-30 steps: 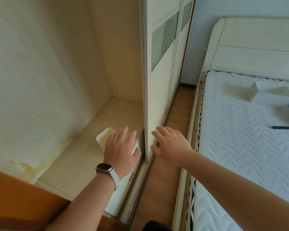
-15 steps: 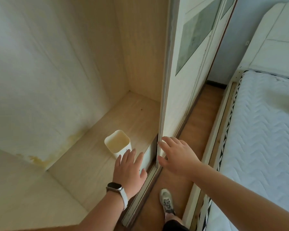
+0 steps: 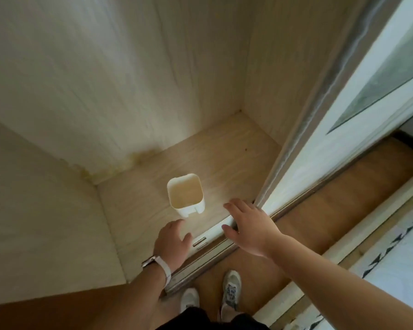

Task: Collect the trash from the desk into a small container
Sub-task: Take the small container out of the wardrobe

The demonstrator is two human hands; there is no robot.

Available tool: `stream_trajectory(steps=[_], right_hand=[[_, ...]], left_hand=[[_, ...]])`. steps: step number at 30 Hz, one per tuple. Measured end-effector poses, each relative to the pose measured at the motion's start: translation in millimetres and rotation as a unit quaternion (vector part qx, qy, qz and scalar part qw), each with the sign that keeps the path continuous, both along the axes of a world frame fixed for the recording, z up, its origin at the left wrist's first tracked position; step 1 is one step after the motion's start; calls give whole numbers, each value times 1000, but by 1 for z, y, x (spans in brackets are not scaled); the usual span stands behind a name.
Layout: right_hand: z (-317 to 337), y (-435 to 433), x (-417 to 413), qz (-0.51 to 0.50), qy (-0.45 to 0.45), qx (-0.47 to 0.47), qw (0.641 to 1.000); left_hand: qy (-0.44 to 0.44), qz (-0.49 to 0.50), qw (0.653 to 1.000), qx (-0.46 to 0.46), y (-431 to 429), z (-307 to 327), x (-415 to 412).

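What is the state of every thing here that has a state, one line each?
small container: upright, open top, looks empty, on the wardrobe floor.
sliding door: slid aside, open.
left hand: open, near the small container, holding nothing.
right hand: open, fingers spread, above the door rail.

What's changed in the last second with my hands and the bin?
The left hand drew back from over the bin, now fully in view; the right hand sank toward the door track. Neither holds anything. The bin stays upright on the wardrobe floor.
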State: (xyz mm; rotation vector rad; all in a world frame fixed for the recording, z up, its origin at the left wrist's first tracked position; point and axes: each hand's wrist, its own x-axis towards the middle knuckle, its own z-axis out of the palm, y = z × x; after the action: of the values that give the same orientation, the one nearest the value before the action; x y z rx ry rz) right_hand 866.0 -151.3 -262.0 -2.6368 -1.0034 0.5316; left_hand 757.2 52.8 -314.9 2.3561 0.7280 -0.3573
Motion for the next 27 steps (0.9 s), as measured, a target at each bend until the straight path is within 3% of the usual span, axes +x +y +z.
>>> stream_trajectory(steps=[6,11,16,20,27], right_hand=[[-35,33,15,24,65,16,997],[-75,68,37,-31,118,51,991],[-130,110,63,-138,159,105,972],[-165,139,93,-237,172,158,943],[-200,179,124,-267,199,209,919]], left_hand=[[7,176,973,-147,-2,-37,20],[-33,362,896,-255,-3,-74,45],[-81,427,842,-320,3,-120,65],[-107,431,820,-360,4,-149,76],[-126,481,778,-384,5,-177,94]])
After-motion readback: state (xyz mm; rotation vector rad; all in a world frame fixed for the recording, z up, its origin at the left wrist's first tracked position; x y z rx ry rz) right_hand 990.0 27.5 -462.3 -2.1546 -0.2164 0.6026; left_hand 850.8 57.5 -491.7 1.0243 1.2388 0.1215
